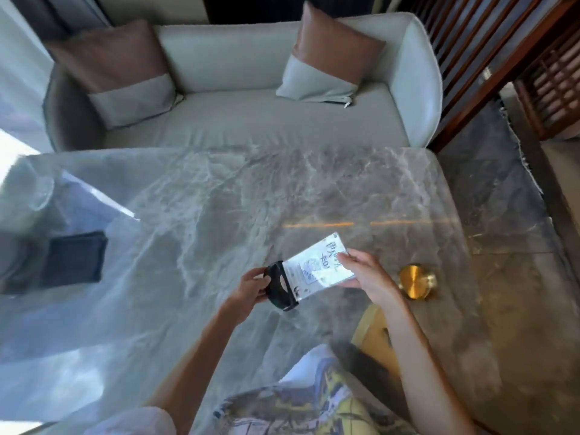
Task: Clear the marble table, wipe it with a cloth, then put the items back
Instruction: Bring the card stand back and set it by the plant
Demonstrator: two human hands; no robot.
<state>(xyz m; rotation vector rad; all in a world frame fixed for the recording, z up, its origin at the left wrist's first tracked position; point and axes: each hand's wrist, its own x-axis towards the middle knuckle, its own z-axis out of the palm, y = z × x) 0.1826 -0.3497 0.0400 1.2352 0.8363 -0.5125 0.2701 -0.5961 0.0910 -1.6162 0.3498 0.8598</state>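
Note:
I hold a clear acrylic sign stand [317, 265] with a white printed card inside, tilted low over the grey marble table [204, 208]. Its black base [281, 290] is gripped by my left hand [251, 285]. My right hand [365, 276] pinches the right edge of the clear panel. A round gold object [416, 281] stands on the table just right of my right hand. A dark folded cloth [73, 260] lies on the table at the far left.
A light sofa [251, 120] with two brown-and-grey cushions [329, 58] runs along the table's far edge. A wooden slatted screen [502, 58] stands at the right. My patterned clothing [307, 400] and a yellow seat [375, 334] are at the near edge.

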